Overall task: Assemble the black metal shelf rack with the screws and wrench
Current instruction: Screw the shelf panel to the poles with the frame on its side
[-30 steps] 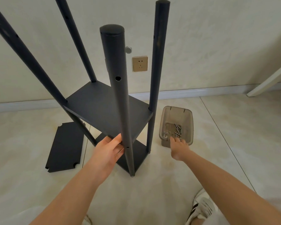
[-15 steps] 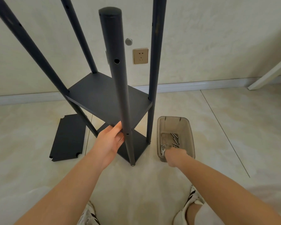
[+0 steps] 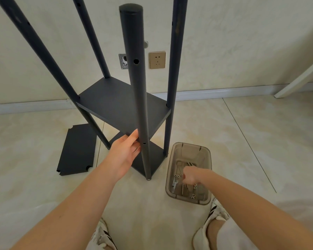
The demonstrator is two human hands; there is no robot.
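Right hand (image 3: 189,176) has moved on from the near rim to the middle of the bin (image 3: 209,159), knuckles up, fingers curled down among the hardware. Whether they pinch anything I cannot tell, because the back of the hand hides them. Inside the clear brownish bin, loose silver screws (image 3: 182,188) lie scattered over the bottom, and what looks like a flat wrench (image 3: 174,183) lies by the left wall. Left hand (image 3: 124,154) stays on the front pole (image 3: 136,87), thumb up its left side, fingers curled round it, level with the middle shelf's edge. Rack (image 3: 119,107) stands upright on the tiled floor, just left of the bin, and a spare panel (image 3: 76,150) lies flat further left.
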